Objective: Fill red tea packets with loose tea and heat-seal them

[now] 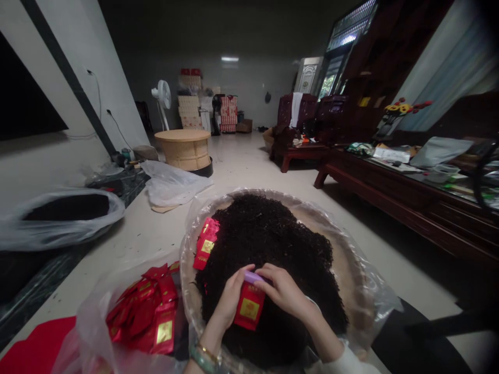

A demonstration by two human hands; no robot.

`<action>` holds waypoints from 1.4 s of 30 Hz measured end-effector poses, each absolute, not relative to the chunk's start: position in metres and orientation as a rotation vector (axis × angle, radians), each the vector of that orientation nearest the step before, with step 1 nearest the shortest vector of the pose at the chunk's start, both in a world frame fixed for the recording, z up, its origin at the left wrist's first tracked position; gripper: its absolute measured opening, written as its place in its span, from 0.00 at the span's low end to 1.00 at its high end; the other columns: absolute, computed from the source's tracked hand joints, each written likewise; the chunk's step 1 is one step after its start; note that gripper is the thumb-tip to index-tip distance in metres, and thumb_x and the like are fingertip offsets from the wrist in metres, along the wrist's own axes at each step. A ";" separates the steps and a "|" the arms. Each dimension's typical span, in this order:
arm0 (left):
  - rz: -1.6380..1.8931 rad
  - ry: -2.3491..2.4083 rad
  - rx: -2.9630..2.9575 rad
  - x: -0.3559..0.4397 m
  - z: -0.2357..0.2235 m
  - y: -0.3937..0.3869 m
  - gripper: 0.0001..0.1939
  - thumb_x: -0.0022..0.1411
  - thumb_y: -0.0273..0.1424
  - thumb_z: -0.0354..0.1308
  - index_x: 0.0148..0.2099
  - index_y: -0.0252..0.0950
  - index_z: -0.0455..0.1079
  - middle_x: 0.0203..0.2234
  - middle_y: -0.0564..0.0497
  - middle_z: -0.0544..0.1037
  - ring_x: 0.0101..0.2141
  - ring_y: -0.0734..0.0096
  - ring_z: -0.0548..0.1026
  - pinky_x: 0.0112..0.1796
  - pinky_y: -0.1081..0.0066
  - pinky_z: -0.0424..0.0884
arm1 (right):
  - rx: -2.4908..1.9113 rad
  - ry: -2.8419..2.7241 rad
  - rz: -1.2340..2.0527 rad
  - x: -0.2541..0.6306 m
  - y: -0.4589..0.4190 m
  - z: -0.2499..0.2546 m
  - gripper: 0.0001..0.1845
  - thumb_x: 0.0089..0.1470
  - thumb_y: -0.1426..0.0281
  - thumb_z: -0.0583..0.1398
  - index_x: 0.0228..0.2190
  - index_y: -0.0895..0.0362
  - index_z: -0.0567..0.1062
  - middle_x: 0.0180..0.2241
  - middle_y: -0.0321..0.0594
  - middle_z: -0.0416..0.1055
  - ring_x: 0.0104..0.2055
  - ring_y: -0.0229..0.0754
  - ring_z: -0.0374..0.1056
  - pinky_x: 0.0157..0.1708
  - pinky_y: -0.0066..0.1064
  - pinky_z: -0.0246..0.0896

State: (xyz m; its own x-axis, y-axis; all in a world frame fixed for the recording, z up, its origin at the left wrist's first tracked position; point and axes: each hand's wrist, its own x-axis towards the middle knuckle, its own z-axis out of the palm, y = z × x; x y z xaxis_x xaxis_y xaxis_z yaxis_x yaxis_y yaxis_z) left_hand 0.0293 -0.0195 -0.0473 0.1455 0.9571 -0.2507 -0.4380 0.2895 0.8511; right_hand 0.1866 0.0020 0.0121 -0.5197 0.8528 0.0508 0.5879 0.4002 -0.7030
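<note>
A red packet (249,307) with a gold label hangs upright between my hands, above a heap of dark, tea-like leaves (268,234). Along its top edge lies a small purple bar-shaped tool (253,277); its exact kind does not show. My left hand (230,296) is closed at the packet's upper left corner, fingertips at the bar's left end. From the other side my right hand (286,291) pinches the bar, thumb against its right end. The leaves fill a round, plastic-lined basket (360,280). More red packets (206,244) lie on its left inner side.
Left of the basket, a clear plastic bag (93,317) holds many red packets. Another bag of dark leaves (70,208) sits at far left. Ahead are a round wooden stand (183,148), a white fan (162,96) and stacked boxes (191,106). A cluttered dark wooden table (390,192) flanks the right.
</note>
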 end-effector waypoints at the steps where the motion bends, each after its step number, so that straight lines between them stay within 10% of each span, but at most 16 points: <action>1: 1.061 0.893 0.651 0.030 -0.050 -0.021 0.33 0.54 0.56 0.55 0.48 0.33 0.72 0.36 0.43 0.81 0.32 0.61 0.78 0.35 0.66 0.71 | -1.232 -2.244 0.897 0.187 0.002 0.012 0.12 0.59 0.65 0.56 0.36 0.55 0.78 0.32 0.40 0.71 0.34 0.41 0.67 0.33 0.28 0.58; 6: 0.858 0.943 0.615 0.033 -0.054 -0.028 0.45 0.55 0.64 0.36 0.41 0.26 0.73 0.22 0.41 0.79 0.19 0.64 0.76 0.24 0.68 0.70 | -1.256 -2.170 0.925 0.189 0.003 0.007 0.10 0.58 0.65 0.57 0.36 0.55 0.77 0.32 0.40 0.70 0.34 0.42 0.67 0.34 0.29 0.59; 12: 0.877 0.872 0.655 0.033 -0.046 -0.033 0.45 0.53 0.65 0.37 0.53 0.33 0.65 0.22 0.45 0.81 0.18 0.65 0.76 0.23 0.70 0.69 | -1.252 -2.091 0.956 0.203 0.002 0.002 0.13 0.57 0.63 0.58 0.41 0.56 0.75 0.34 0.40 0.71 0.35 0.42 0.67 0.35 0.29 0.60; 20: 0.857 0.995 0.622 0.040 -0.043 -0.042 0.45 0.53 0.65 0.36 0.31 0.28 0.74 0.19 0.40 0.79 0.16 0.66 0.74 0.21 0.70 0.68 | -1.233 -2.205 0.867 0.194 -0.011 0.012 0.15 0.60 0.61 0.55 0.34 0.55 0.78 0.30 0.39 0.70 0.33 0.41 0.67 0.32 0.28 0.57; 36: 0.915 0.937 0.652 0.030 -0.032 -0.055 0.41 0.53 0.65 0.37 0.43 0.33 0.68 0.20 0.45 0.80 0.16 0.67 0.75 0.21 0.71 0.67 | -1.217 -2.039 0.817 0.208 -0.009 -0.005 0.17 0.56 0.58 0.55 0.40 0.56 0.76 0.32 0.41 0.72 0.33 0.43 0.68 0.33 0.30 0.61; 42: 0.954 0.911 0.616 0.028 -0.030 -0.058 0.40 0.52 0.65 0.38 0.33 0.32 0.70 0.22 0.44 0.81 0.17 0.69 0.75 0.22 0.73 0.67 | -1.464 -1.899 0.584 0.249 0.010 -0.052 0.21 0.52 0.56 0.56 0.41 0.55 0.77 0.34 0.45 0.73 0.36 0.48 0.70 0.37 0.34 0.64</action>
